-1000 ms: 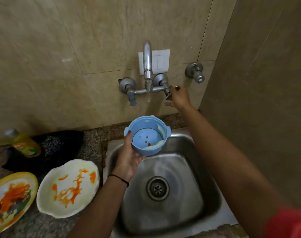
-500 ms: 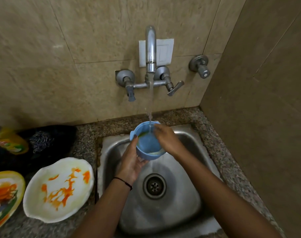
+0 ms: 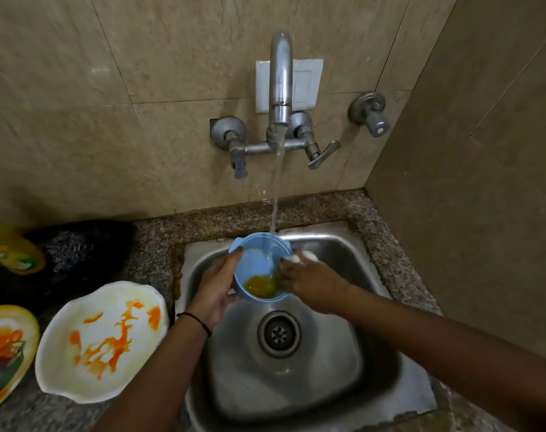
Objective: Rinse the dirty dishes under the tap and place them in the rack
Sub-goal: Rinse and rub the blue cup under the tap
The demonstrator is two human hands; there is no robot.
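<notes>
blue bowl (image 3: 259, 269), held over the steel sink (image 3: 343, 385) under the tap (image 3: 279, 82); running water falls into it. our left hand (image 3: 214, 288) clasps its outer wall; our right hand (image 3: 312, 283) grips the rim, fingers inside. stained white plate (image 3: 103, 341) lies on the counter (image 3: 159, 241).

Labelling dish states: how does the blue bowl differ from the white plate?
The blue bowl is held in both hands, left hand and right hand, over the sink under running water; the white plate lies untouched on the counter. The bowl is small and deep, the plate wide and shallow. The bowl's residue is wet and pooled at its bottom; the plate's orange streaks are spread across it. Both are still dirty.
</notes>
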